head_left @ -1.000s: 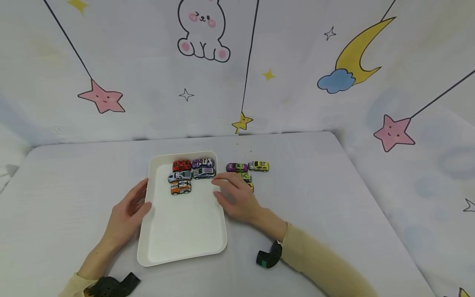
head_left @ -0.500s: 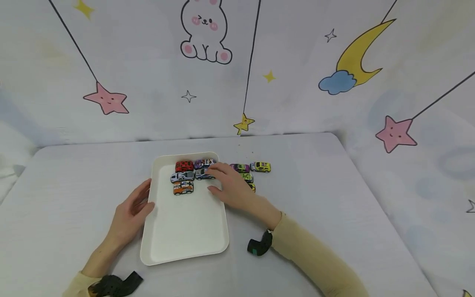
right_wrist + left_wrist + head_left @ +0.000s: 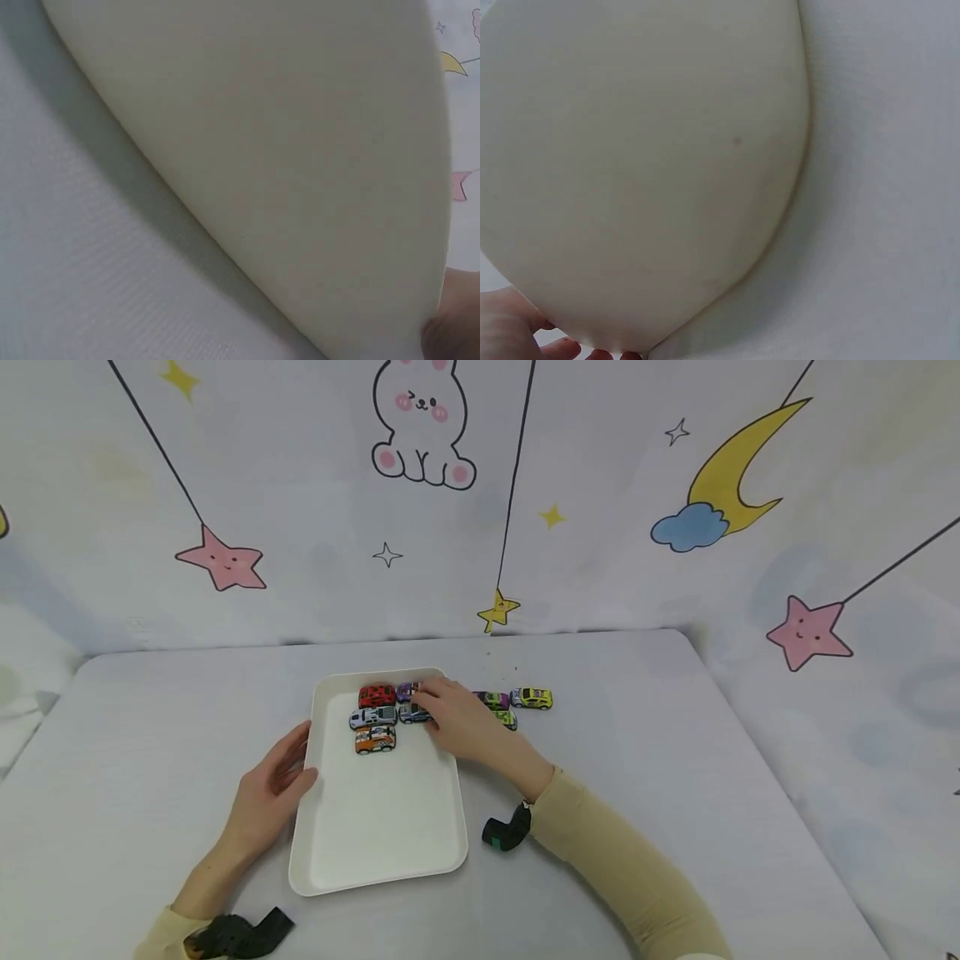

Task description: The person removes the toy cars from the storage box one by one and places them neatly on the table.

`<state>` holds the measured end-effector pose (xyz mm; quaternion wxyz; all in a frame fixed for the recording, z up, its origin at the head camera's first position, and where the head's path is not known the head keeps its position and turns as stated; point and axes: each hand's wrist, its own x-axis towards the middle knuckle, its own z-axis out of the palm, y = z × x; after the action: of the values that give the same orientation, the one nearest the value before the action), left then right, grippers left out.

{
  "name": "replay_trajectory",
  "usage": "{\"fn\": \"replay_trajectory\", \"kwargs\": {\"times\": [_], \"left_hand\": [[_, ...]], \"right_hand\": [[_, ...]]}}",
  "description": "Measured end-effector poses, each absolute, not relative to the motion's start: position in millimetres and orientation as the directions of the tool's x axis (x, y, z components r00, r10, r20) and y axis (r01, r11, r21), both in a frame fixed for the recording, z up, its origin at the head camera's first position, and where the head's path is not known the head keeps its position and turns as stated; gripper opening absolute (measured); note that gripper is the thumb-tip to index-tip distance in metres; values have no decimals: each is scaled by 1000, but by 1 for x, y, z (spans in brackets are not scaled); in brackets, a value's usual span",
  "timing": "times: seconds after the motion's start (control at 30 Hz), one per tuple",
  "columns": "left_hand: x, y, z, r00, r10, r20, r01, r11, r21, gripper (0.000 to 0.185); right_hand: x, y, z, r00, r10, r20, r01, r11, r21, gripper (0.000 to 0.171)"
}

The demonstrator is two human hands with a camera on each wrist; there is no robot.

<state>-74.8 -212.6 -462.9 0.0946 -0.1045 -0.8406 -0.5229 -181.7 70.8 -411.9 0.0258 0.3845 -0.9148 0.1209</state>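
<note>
1. From my remote station I see a desk (image 3: 675,760) under a pale cloth, backed by a curtain printed with stars, a moon and a rabbit.
2. A white tray (image 3: 375,827) lies at centre. Five toy cars sit at its far end, among them a red car (image 3: 377,696) and an orange car (image 3: 375,739).
3. The left hand (image 3: 273,789) rests with relaxed fingers against the tray's left rim.
4. The right hand (image 3: 461,722) reaches over the far right corner, fingertips on a grey car (image 3: 412,715); I cannot tell whether they pinch it.
5. Three more cars (image 3: 517,703) stand just beyond the right rim.
6. My judgement: brace the tray and nudge gently, so neighbouring cars stay aligned.
</note>
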Motion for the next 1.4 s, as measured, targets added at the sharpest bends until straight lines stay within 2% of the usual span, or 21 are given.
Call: {"fn": "replay_trajectory", "kwargs": {"times": [0.27,0.4,0.6,1.13,1.27,1.4], "left_hand": [[-74,-212,-463,-960,76,269,275,434,858,61],[-74,-212,-462,-961,74,268,273,439,856,60],[-73,-211,-461,-961,78,264,270,440,856,60],[-74,-212,-462,-959,82,269,277,447,851,61],[-74,-211,-461,-961,81,266,273,455,848,61],[-73,-211,-460,-963,81,258,266,457,849,61]], "right_hand": [[-179,68,-412,-697,-707,123,-717,682,-142,31],[-178,67,-411,-708,-702,79,-706,702,-91,32],[-175,65,-414,-720,-690,76,-694,712,-110,32],[-167,73,-424,-719,-643,263,-693,639,-334,31],[-168,75,-431,-704,-609,364,-710,603,-364,31],[-169,77,-439,-661,-568,490,-748,556,-362,31]]}}
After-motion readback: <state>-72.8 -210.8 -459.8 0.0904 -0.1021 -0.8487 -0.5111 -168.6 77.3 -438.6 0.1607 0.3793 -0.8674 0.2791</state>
